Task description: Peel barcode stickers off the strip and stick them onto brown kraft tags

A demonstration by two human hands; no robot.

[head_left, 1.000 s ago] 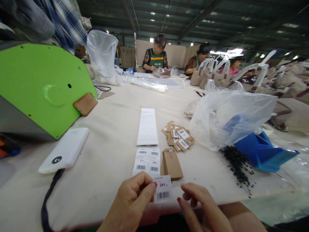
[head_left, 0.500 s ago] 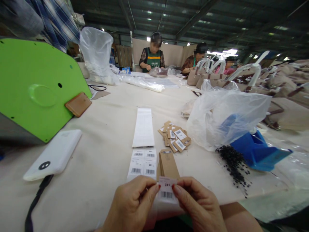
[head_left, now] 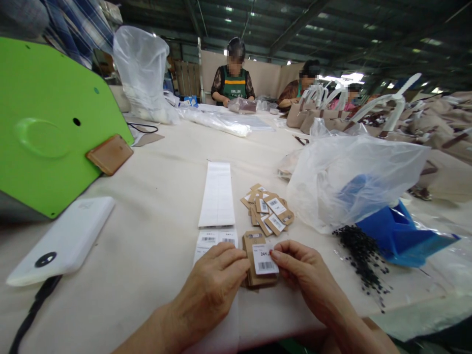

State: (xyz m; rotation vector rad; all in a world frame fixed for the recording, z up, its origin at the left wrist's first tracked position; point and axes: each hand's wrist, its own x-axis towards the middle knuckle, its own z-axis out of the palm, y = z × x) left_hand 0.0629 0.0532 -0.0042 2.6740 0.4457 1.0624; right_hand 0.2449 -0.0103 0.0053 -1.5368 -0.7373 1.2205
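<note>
A white barcode label (head_left: 265,260) lies over the top tag of a stack of brown cardboard tags (head_left: 252,242). My right hand (head_left: 300,265) pinches the label's right edge between thumb and finger. Against the stack's left side rest the bent fingers of my left hand (head_left: 217,278); its thumb is hidden, and what it grips cannot be made out. Partly under that hand is a sheet of barcode labels (head_left: 208,241), with a folded white strip (head_left: 217,196) beyond it. Behind the stack is a loose pile of labelled brown tags (head_left: 275,211).
A green machine (head_left: 55,118), a brown phone (head_left: 109,154) and a white device (head_left: 66,241) stand left. Right are a clear plastic bag (head_left: 346,177), blue container (head_left: 401,236) and black fasteners (head_left: 361,260). People and beige handbags (head_left: 313,118) are across the table.
The label has moved from between both hands onto the tag stack. My left hand has let go of it and moved to the stack's left side. The view has shifted slightly.
</note>
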